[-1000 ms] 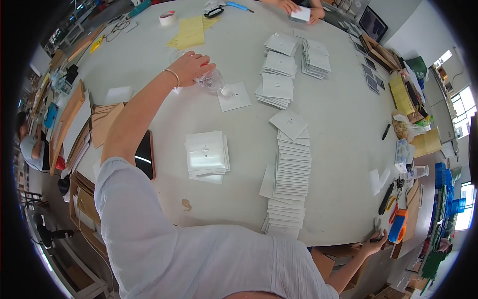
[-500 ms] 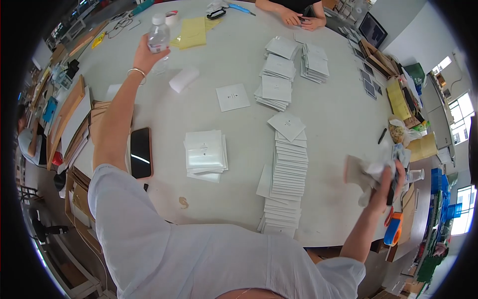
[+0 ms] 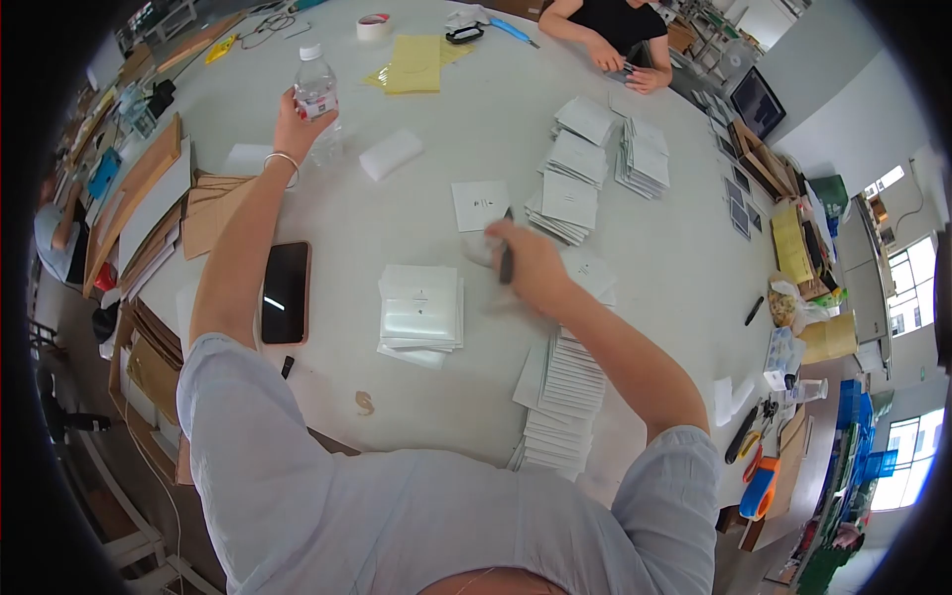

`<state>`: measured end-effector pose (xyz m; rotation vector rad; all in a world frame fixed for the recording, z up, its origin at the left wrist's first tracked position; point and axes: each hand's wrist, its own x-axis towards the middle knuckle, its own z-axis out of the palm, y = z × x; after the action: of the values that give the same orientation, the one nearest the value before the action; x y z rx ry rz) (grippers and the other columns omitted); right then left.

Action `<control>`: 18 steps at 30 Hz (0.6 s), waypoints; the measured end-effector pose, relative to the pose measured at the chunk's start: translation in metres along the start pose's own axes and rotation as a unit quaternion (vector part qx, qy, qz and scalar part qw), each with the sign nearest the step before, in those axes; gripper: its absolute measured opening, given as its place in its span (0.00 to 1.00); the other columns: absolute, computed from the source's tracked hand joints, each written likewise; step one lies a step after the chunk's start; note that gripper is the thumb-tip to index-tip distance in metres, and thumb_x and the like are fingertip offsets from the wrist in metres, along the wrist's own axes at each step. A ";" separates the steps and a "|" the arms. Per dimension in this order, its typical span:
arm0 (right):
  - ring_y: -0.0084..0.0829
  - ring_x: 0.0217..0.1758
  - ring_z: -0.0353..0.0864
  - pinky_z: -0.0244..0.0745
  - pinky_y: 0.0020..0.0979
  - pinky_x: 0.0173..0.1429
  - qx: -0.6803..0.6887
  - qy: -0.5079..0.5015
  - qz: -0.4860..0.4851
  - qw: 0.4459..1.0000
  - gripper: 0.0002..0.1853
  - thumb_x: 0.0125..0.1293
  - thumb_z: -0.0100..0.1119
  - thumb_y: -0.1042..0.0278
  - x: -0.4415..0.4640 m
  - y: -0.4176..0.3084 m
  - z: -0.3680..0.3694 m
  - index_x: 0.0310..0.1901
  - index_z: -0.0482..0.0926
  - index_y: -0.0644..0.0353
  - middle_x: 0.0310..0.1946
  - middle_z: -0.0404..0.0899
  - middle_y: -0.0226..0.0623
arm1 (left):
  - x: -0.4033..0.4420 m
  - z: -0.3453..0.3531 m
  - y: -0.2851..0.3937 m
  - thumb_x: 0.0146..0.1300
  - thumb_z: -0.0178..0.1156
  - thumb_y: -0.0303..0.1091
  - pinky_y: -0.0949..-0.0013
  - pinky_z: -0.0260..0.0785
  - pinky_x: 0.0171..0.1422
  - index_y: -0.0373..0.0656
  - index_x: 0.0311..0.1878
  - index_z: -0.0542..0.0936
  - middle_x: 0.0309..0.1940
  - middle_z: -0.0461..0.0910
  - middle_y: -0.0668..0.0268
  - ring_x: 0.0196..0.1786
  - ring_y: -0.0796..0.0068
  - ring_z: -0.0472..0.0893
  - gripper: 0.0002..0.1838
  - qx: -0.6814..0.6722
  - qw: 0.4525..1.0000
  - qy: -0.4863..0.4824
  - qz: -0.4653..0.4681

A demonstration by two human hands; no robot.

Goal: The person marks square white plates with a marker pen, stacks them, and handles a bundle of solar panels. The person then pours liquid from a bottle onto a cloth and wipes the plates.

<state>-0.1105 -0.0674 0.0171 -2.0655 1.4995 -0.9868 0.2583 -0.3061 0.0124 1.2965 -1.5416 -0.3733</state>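
Observation:
My left hand (image 3: 300,121) is wrapped round a clear plastic water bottle (image 3: 315,79) with a white cap, at the table's upper left. Over the middle of the table, my right hand (image 3: 531,266) grips a slim black pen-like object (image 3: 508,248), blurred by motion; its exact kind is unclear. A single white printed card (image 3: 479,203) lies just beyond that hand. A small stack of white cards (image 3: 420,302) sits to its lower left. Under my right forearm runs a long overlapping row of white cards (image 3: 567,392), partly hidden.
More card piles (image 3: 573,178) stand toward the far side, near another person's hands (image 3: 630,71). A phone (image 3: 286,293) lies left. White tissue (image 3: 732,399), scissors (image 3: 756,471) and a black pen (image 3: 755,310) are at right. Yellow sheets (image 3: 414,64) and a tape roll (image 3: 374,27) lie beyond.
My right hand has swung from the table's right edge to the middle with the black object, and white tissue now lies at the right. My left hand still holds the bottle; the view has shifted slightly.

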 end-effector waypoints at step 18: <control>0.47 0.35 0.76 0.71 0.38 0.37 -0.126 -0.104 -0.072 0.984 0.19 0.49 0.60 0.78 -0.006 -0.003 -0.003 0.44 0.72 0.52 0.30 0.75 0.42 | -0.094 0.124 0.091 0.51 0.66 0.35 0.60 0.64 0.62 0.43 0.53 0.75 0.54 0.72 0.62 0.58 0.59 0.69 0.24 0.130 0.830 -0.450 0.303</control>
<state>-0.1120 -0.0602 0.0196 -2.3980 1.4439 -0.6300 0.0947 -0.2373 -0.0166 0.7345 -2.7827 -0.3834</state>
